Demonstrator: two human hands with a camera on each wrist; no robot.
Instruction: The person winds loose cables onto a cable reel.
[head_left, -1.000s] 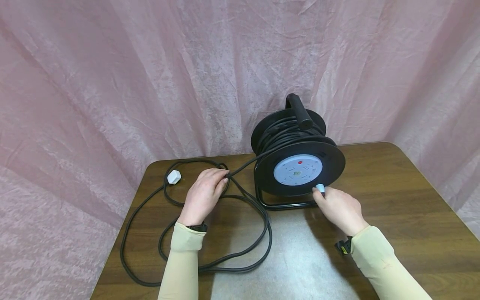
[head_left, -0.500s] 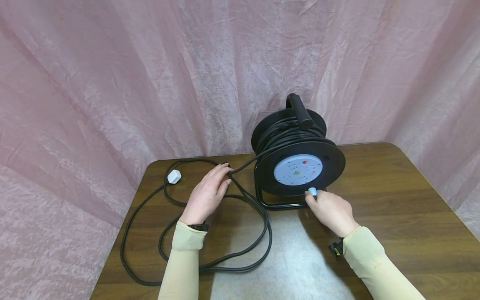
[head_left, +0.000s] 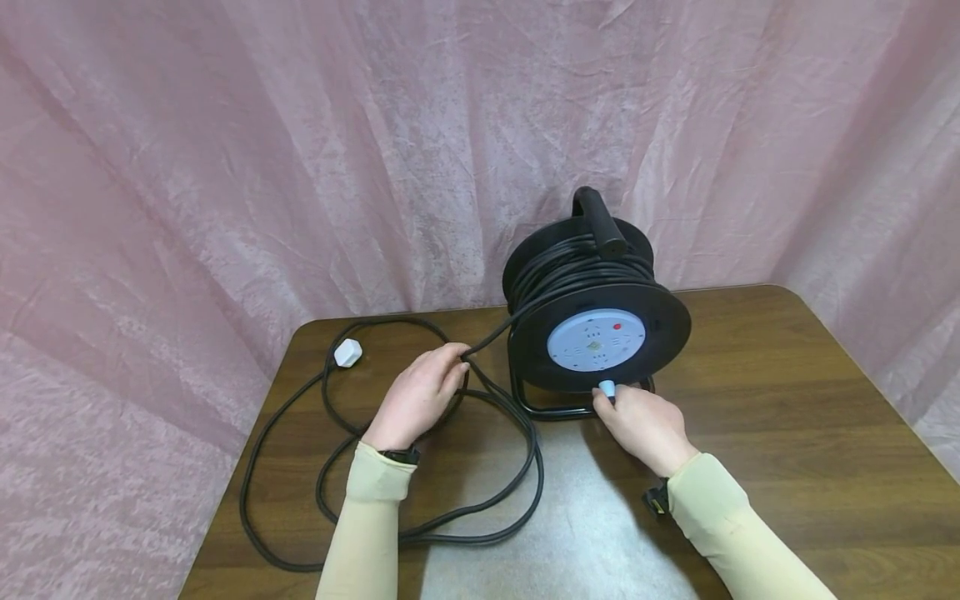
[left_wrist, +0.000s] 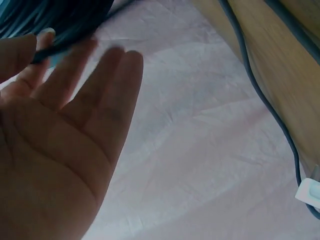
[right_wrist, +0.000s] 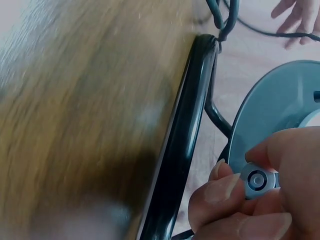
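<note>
A black cable reel point(head_left: 663, 329) stands on a tubular frame at the table's back right, its drum wound with dark cable. My right hand point(head_left: 641, 425) grips the light-blue crank knob point(head_left: 607, 388) at the bottom of the reel's front disc. Left of the reel, my left hand point(head_left: 420, 392) pinches the black cable point(head_left: 491, 337) where it runs up to the drum. In the left wrist view the cable point(left_wrist: 75, 44) passes between thumb and fingers, with the outer fingers fairly straight. The right wrist view shows fingers curled round the knob point(right_wrist: 257, 180).
Slack loops of cable point(head_left: 536, 467) spread over the wooden table point(head_left: 787, 400) on the left. Near the back left lies a white plug point(head_left: 348, 353). A carry handle point(head_left: 598, 223) tops the reel. Pink curtain point(head_left: 420, 167) hangs behind the table.
My right hand and the knob have swept left along the bottom of the disc, and the red button has turned rightward. My left hand has shifted slightly right and nearer, with the cable.
</note>
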